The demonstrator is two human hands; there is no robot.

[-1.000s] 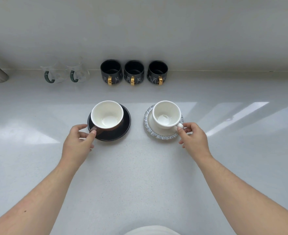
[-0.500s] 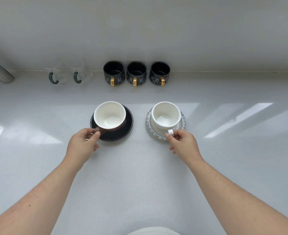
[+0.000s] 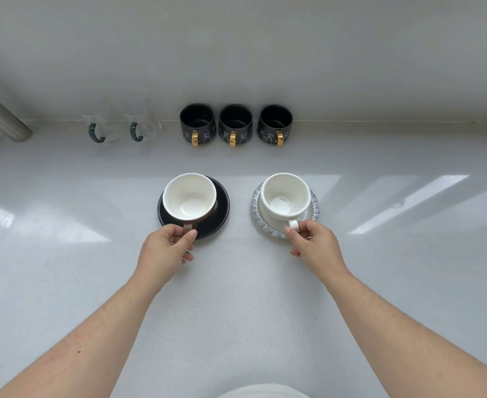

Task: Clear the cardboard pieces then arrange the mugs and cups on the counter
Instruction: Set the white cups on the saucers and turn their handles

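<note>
Since 1 second ago both cups have been turned on their saucers: the white cup [image 3: 285, 198] had its handle out to the right and the brown cup [image 3: 190, 196] had its handle toward the left, and both handles now point straight back at the person. The left hand [image 3: 164, 248] pinches the brown cup's handle between thumb and forefinger, the other fingers curled under; the right hand [image 3: 315, 245] pinches the white cup's handle the same way. The brown cup sits on a black saucer [image 3: 217, 208], the white cup on a patterned blue-grey saucer [image 3: 314, 209], the 2 sets well apart at mid-counter [image 3: 236, 297]. No cardboard is in view, so the clearing looks done and the arranging step appears close to finished. Along the back wall stand 2 glass mugs [image 3: 121, 124] with green handles and 3 black mugs [image 3: 235, 124] with gold handles, all handles facing forward. The next move probably calls for letting go gently so neither cup skids or tips, and perhaps nudging each cup to the centre of its saucer. The black mugs carry white line drawings of cats; no brand or readable writing shows anywhere.
</note>
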